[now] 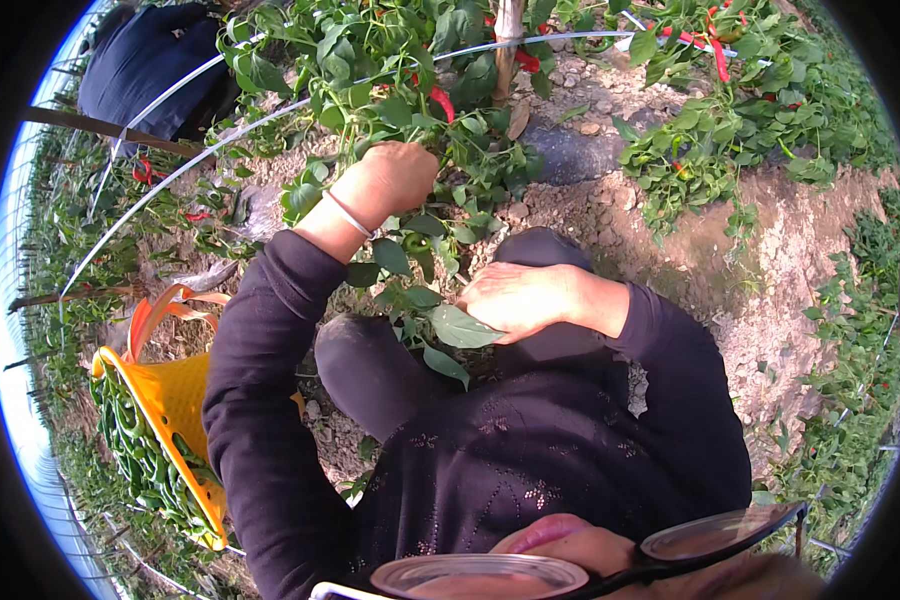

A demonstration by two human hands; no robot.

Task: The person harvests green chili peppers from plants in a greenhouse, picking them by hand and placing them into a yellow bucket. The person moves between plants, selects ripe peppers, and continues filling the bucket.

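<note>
My left hand (396,177), with a pale bangle (347,213) on the wrist, reaches into a leafy chili pepper plant (390,112). Its fingers curl down among the stems, and leaves hide whatever they touch. A red chili pepper (442,103) hangs just beyond it. Before my knees, my right hand (521,298) is curled beside a low leafy branch (420,298) of the plant. A broad green leaf (465,326) lies against its fingers. The fingertips face away, so a grip on the stem cannot be made out. A green pepper (416,241) shows between the two hands.
A yellow basket (184,397) with orange straps (166,311) leans at my left, holding many green peppers (139,450). White hoops (172,176) and a wooden stake (508,49) cross the row. Another person in dark clothes (146,67) bends at upper left. More pepper plants (690,142) grow at right.
</note>
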